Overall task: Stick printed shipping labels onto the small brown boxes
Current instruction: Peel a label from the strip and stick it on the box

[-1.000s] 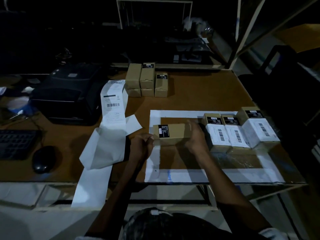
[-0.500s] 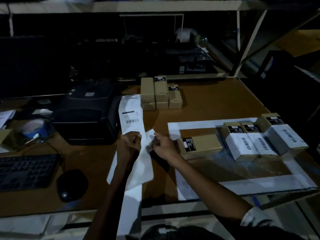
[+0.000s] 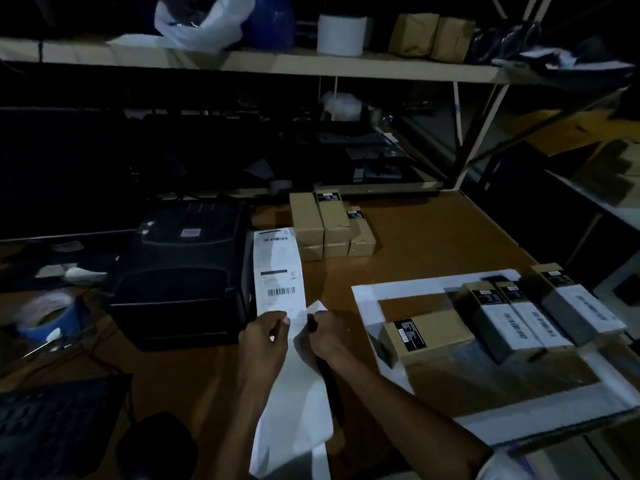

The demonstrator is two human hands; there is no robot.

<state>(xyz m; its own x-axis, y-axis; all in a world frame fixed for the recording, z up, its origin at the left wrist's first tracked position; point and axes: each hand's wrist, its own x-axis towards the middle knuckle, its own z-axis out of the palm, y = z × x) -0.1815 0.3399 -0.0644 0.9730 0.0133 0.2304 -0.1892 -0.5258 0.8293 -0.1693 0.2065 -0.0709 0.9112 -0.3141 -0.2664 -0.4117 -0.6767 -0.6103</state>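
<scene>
A long white strip of printed shipping labels (image 3: 278, 282) runs from the black label printer (image 3: 183, 271) down over the table's front edge. My left hand (image 3: 265, 344) pinches the strip just below a barcoded label. My right hand (image 3: 323, 336) grips the strip's right edge beside it. A plain small brown box (image 3: 427, 337) with a black sticker on its end lies inside the white taped frame (image 3: 367, 306), to the right of my hands. Three labelled boxes (image 3: 533, 313) stand side by side to its right. A stack of unlabelled brown boxes (image 3: 329, 226) sits behind the strip.
A blue tape roll (image 3: 48, 317) lies at the left. A dark keyboard (image 3: 52, 431) and a mouse (image 3: 156, 445) are at the lower left. A shelf (image 3: 277, 64) overhead carries a white roll, brown parcels and a plastic bag.
Both hands left the plain brown box, which now lies in the taped frame, and moved left to take hold of the label strip. The camera has tilted upward.
</scene>
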